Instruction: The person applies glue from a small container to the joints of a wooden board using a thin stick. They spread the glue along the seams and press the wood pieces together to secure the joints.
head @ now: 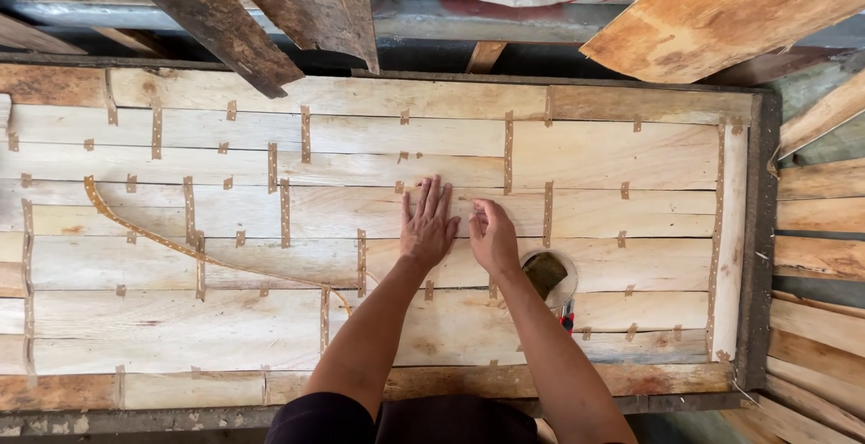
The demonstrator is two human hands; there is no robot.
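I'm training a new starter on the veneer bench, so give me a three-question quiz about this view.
1. True or false: the left hand lies flat, fingers spread, on the veneer sheet.
2. What does the right hand pinch at its fingertips? A) a short piece of tape B) a hammer C) a pencil
3. What joins the pale wood strips to one another?

Key
1. True.
2. A, though it is small and hard to make out.
3. Short pieces of brown tape across the seams, plus one long curved tape line on the left side.
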